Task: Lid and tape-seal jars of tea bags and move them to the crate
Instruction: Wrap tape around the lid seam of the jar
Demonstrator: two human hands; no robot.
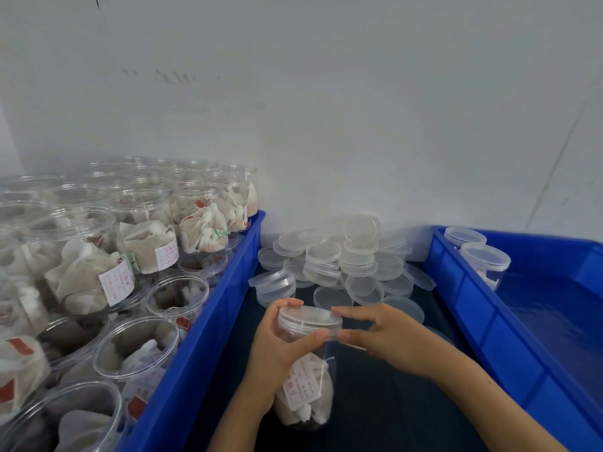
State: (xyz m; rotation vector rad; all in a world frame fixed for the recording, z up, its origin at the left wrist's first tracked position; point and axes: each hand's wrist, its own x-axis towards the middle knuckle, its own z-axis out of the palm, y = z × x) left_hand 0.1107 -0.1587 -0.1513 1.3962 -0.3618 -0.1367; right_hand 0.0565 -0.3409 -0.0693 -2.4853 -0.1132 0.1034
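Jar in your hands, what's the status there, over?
Left hand grips jar below its lid. Right hand pinches the lid rim. Two lidded jars already in right crate. Nothing in the way.

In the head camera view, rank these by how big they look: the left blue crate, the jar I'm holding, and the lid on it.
1. left blue crate, by far the largest
2. held jar, gripped by the left hand
3. its lid, pinched by the right hand

The crate sits partly out of frame, yet the order is clear.

Head view, close, forward and down
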